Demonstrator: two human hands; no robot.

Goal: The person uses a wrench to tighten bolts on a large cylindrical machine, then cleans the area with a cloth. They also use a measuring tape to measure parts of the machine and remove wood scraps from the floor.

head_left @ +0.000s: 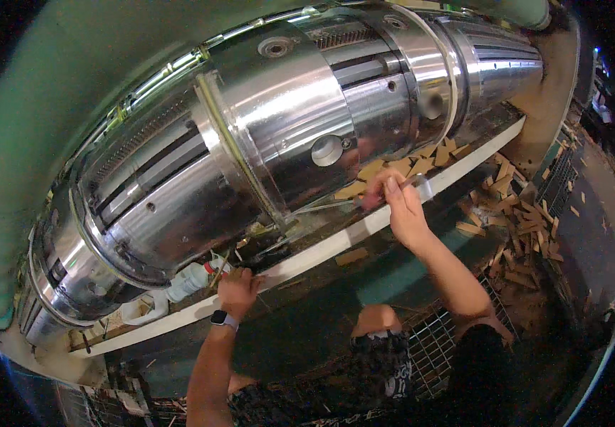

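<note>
A large shiny metal cylinder (pixel 286 107) with slots and round holes runs across the view. Beneath its middle, my right hand (pixel 407 213) is closed around a red-handled tool (pixel 368 201). The tool's thin metal shaft points left along the cylinder's underside; motion blurs the handle, and I cannot tell its exact kind. My left hand (pixel 237 292), with a watch on the wrist, is by the pale beam (pixel 307 260), fingers curled. Beside its fingers lies a whitish hose-like piece (pixel 188 281) with a red band. What the left fingers grip, if anything, is hidden.
Several tan cardboard scraps (pixel 425 162) lie between cylinder and beam. More scraps (pixel 517 228) are heaped at the lower right, near a metal grating (pixel 432 359). A big green curved housing (pixel 44 92) stands behind the cylinder, and a wall plate (pixel 553 107) closes the right end.
</note>
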